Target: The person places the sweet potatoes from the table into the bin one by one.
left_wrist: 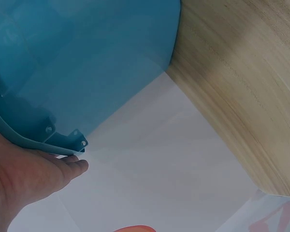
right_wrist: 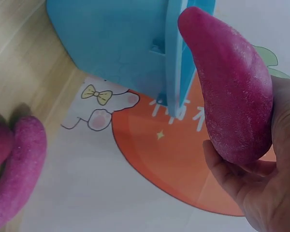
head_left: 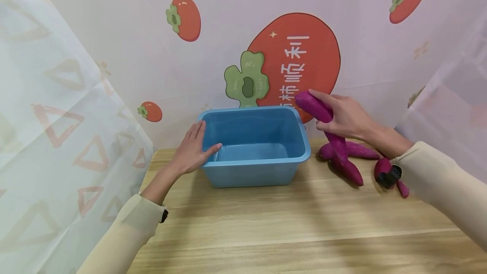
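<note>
Two cream sleeves reach over the table, a black wrist device partly hiding one loose sweet potato. The left hand rests straight-fingered on the left end of the blue tub; the right hand grips a raised sweet potato by its right end, before a tomato-printed cloth.
</note>
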The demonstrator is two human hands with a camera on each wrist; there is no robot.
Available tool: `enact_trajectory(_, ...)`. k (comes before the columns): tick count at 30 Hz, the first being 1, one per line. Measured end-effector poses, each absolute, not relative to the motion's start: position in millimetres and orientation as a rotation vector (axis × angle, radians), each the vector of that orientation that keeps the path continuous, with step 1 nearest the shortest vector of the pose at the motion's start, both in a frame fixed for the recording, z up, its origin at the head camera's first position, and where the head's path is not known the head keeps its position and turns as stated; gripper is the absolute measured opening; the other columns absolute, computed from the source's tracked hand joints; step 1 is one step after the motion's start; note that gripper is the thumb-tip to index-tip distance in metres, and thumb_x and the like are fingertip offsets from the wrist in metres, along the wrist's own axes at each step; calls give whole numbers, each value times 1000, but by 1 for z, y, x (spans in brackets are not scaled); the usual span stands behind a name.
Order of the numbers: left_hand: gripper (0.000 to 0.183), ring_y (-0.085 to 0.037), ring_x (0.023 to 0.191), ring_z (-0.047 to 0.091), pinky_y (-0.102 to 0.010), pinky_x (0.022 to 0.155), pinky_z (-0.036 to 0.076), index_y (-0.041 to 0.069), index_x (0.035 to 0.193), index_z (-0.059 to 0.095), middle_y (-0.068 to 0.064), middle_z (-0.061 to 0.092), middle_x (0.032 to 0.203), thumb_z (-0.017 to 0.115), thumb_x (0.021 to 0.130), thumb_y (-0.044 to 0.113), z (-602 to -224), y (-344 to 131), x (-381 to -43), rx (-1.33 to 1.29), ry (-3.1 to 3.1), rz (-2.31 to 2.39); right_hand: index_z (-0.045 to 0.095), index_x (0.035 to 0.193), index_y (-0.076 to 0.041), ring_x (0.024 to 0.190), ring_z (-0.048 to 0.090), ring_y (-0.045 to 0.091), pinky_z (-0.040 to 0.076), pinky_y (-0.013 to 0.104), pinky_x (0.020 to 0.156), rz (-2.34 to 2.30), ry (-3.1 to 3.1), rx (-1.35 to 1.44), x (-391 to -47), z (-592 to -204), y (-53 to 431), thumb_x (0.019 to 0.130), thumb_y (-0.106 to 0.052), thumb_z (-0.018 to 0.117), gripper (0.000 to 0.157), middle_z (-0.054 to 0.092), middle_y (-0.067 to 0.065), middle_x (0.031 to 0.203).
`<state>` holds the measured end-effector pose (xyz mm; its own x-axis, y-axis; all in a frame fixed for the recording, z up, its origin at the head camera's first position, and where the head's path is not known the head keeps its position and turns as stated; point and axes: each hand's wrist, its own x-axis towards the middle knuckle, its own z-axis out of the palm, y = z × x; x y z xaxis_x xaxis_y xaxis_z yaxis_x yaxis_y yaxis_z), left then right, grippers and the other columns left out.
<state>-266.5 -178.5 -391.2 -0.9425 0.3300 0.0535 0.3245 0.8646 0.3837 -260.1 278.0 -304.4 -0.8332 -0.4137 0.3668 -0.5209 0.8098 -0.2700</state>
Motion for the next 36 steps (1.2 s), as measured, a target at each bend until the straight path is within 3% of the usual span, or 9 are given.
enact_trajectory(8,103,-41,164,0,-65,129,11,0,169,3,-19,3,178,52,103,63,-392,-179,-267,544,3021,619,46,160,-11,81,67,32,61,45,67,481,-2699,797,-268,-298,268,77,-17,89,94,71,20,109)
enact_trajectory(22,104,-42,164,0,-64,129,11,-1,169,3,-20,4,177,52,103,63,-392,-179,-267,545,3023,619,47,160,-13,96,70,34,65,48,72,541,-2710,942,-279,-287,246,73,-21,93,99,70,19,123)
enact_trajectory(36,103,-41,164,0,-64,129,10,-1,169,4,-20,4,177,53,103,62,-391,-179,-268,548,3023,618,47,161,-18,87,68,28,60,39,69,505,-2739,1055,-296,-284,229,76,-26,91,96,72,16,120)
